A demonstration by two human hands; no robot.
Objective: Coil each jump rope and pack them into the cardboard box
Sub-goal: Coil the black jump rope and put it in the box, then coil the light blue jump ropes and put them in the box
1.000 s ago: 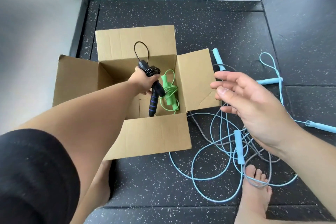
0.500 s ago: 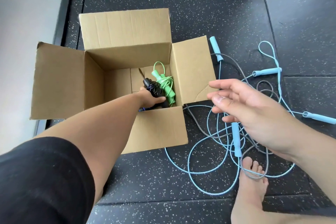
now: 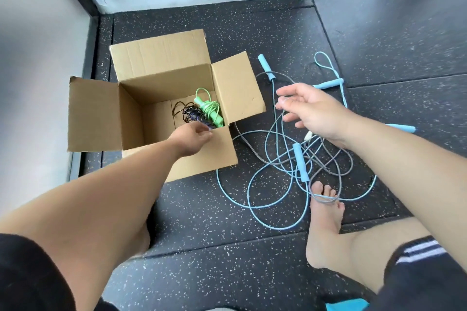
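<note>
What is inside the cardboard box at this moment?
A coiled green jump rope and a coiled black jump rope lie on the cardboard box floor. The left hand hides the black rope's near end.

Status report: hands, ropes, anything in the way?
Left hand at cardboard box rim, grip unclear; right hand open. Black rope, green rope inside. Blue ropes tangled; grey rope over toes.

home gym corner: speckled rubber floor tiles (image 3: 227,222), plain walls (image 3: 38,33).
</note>
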